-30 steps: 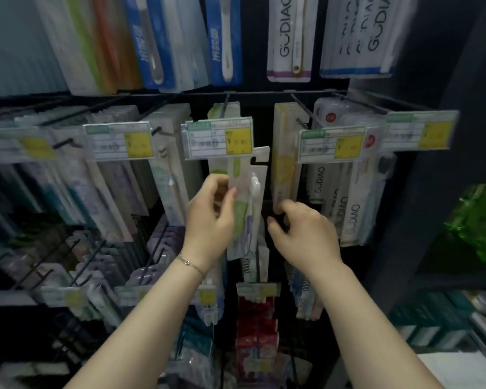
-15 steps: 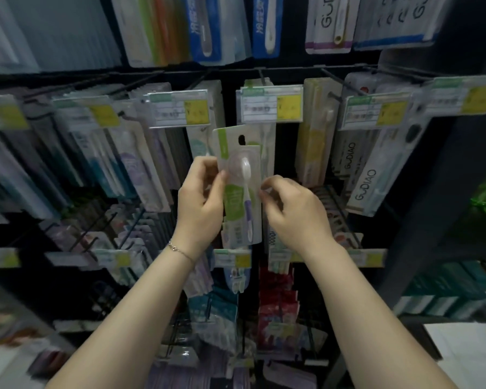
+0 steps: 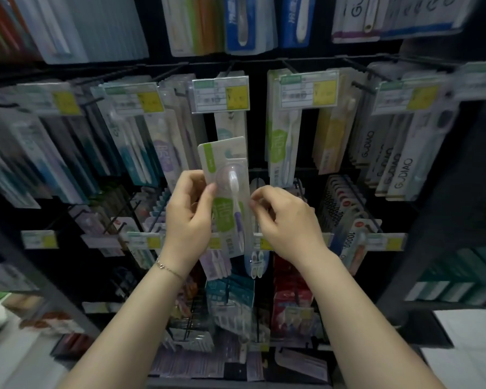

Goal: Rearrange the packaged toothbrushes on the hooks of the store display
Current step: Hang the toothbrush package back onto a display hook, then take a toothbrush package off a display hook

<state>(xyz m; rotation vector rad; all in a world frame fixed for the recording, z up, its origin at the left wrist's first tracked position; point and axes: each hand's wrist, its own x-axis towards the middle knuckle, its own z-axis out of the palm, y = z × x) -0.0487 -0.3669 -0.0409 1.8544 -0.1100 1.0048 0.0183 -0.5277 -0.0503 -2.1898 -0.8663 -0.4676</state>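
Holding one toothbrush pack [image 3: 227,192] off the display in both hands; it sits on no hook now; I'd call this mid-move, not done.

- left grip [image 3: 190,217]: thumb and fingers pinch the pack's left edge
- right grip [image 3: 289,220]: fingers curled, fingertips [image 3: 253,202] at the pack's right edge; looks like a light pinch
- pack position: in the air in front of the rack, just below the centre price tag [image 3: 220,94], in front of the few packs on the centre hook [image 3: 230,124]; roughly upright, top leaning slightly left

Progress, as a judgement: picked, not rehung; the other hooks in the row carry packs; can't tell how many are already sorted; edges of the view are blurred. Packs with the same green label hang on the next hook to the right [image 3: 285,141], so that is a likely target, but that is a guess. Left to do: line the hang slot up with a hook tip, slide the pack back, let go; then any other stray packs.

Pack look: flat cream card; lime strip down the left side; green label mid-body; clear blister over a white brush head; purple-blue handle; small print block near the bottom; hang cut-out near the top edge; no visible creases or damage.
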